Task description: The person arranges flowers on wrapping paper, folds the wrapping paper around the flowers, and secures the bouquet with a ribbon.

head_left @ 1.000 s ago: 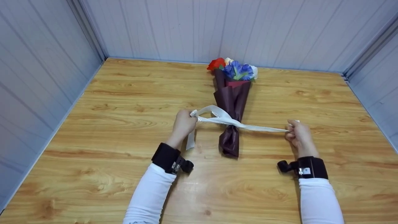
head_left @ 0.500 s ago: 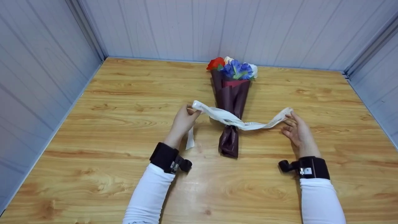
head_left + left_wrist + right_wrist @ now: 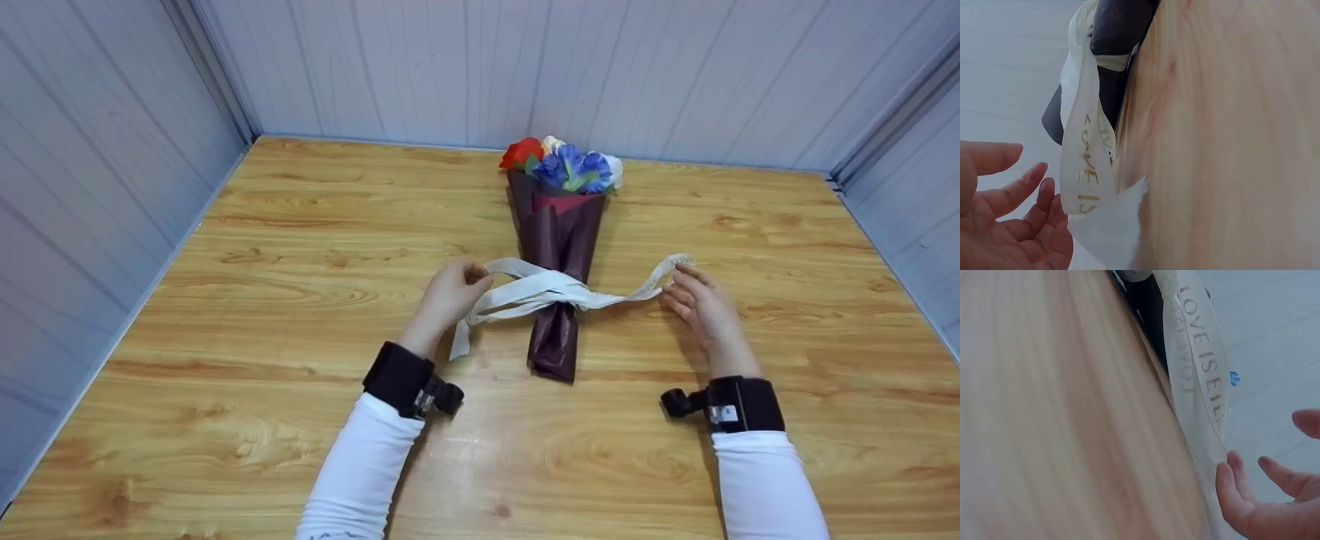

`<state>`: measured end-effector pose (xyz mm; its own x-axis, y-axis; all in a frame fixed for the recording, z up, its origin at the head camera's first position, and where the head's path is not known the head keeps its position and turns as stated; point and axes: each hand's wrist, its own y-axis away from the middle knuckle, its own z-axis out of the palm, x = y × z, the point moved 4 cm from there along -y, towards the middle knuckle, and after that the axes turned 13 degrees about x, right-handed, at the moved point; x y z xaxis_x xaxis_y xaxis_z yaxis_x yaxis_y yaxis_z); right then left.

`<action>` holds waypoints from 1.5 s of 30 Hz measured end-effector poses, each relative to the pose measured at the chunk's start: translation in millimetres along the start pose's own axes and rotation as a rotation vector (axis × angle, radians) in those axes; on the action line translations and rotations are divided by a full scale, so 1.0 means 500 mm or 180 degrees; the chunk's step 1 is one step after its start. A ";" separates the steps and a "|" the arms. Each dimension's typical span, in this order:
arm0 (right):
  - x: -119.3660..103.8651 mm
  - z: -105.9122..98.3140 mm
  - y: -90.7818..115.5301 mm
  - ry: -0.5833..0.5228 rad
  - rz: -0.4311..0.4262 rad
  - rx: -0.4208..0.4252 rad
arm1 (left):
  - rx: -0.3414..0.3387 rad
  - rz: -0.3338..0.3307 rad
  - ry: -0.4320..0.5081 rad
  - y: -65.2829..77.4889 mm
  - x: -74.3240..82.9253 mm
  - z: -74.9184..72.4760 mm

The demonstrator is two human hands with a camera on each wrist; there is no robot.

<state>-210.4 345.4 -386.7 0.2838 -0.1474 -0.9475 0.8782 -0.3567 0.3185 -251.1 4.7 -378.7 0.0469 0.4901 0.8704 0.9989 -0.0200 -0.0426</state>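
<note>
A bouquet (image 3: 544, 232) in dark maroon wrapping lies on the table, its red, blue and pale flowers pointing away. Around its narrow waist runs a white ribbon (image 3: 547, 283) with loops and a tail on the left and a loose end on the right. My left hand (image 3: 450, 296) is beside the left loops; in the left wrist view its thumb and fingers stand apart, fingertips close to or touching the lettered ribbon (image 3: 1081, 152). On the other side, my right hand (image 3: 705, 311) has relaxed fingers against the ribbon (image 3: 1196, 382), thumb held away.
The wood-grain table (image 3: 262, 420) reaches pale panel walls (image 3: 420, 67) at the back and sides. The flower heads lie near the back edge. Each wrist wears a black strap with a small camera (image 3: 450, 397).
The ribbon was pulled taut between both hands, then slackened. Both hands have loosened their hold, and the ribbon's left part has dropped into loops. The right hand has shifted slightly left.
</note>
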 end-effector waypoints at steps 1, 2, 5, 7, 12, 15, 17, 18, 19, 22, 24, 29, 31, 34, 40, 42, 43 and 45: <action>-0.001 0.001 0.002 -0.0015 -0.0011 0.0020 | -0.0025 0.0019 -0.0013 0.001 0.002 0.001; -0.003 0.001 0.004 -0.0024 -0.0030 0.0038 | -0.0035 0.0036 -0.0016 0.002 0.004 0.002; -0.007 0.003 0.008 -0.0079 -0.0078 0.0057 | -0.0029 0.0063 0.0012 0.002 0.009 0.002; -0.010 0.005 0.010 -0.0105 -0.0112 0.0096 | -0.0008 0.0069 0.0052 0.002 0.010 0.002; -0.015 0.026 0.016 -0.0053 -0.0369 0.0422 | -0.0052 0.0392 -0.0022 0.004 0.019 0.010; -0.014 0.061 0.031 0.0673 -0.0762 0.0353 | -0.0244 0.0677 -0.0230 0.009 0.026 0.025; -0.009 0.096 0.045 0.1267 -0.1064 0.0042 | -0.0422 0.0772 -0.0321 0.014 0.029 0.037; -0.006 0.114 0.053 0.1585 -0.1223 -0.0153 | -0.0513 0.0777 -0.0362 0.017 0.030 0.043; -0.003 0.131 0.062 0.1853 -0.1377 -0.0350 | -0.0592 0.0767 -0.0368 0.019 0.030 0.049; 0.006 0.166 0.080 0.2267 -0.1601 -0.0733 | -0.0768 0.0703 -0.0440 0.026 0.031 0.061; 0.006 0.173 0.085 0.2511 -0.1750 -0.0712 | -0.0837 0.0686 -0.0594 0.030 0.031 0.065; -0.008 0.158 0.084 0.2584 -0.1837 -0.0237 | -0.0776 0.0635 -0.0755 0.029 0.036 0.056; -0.017 0.145 0.080 0.2315 -0.1732 -0.0019 | -0.0481 0.0579 -0.0556 0.024 0.045 0.043; -0.031 0.119 0.075 0.1489 -0.1489 0.0406 | 0.0178 0.0618 -0.0112 0.019 0.066 0.019; -0.050 0.079 0.069 0.1149 -0.1360 0.1139 | 0.0561 0.0868 0.0374 0.026 0.097 0.014; -0.048 0.085 0.070 0.1485 -0.1452 0.1108 | 0.0413 0.0849 0.0468 0.029 0.105 0.020; -0.046 0.095 0.072 0.1615 -0.1672 0.1013 | 0.0341 0.0822 0.0493 0.031 0.109 0.023; -0.040 0.124 0.079 0.1998 -0.2008 0.0725 | 0.0166 0.0702 0.0617 0.036 0.118 0.028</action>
<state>-205.2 277.1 -353.1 -0.0071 0.6406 -0.7679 0.8631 -0.3838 -0.3282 -230.6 45.3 -334.8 0.2678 0.3031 0.9146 0.9632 -0.0602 -0.2620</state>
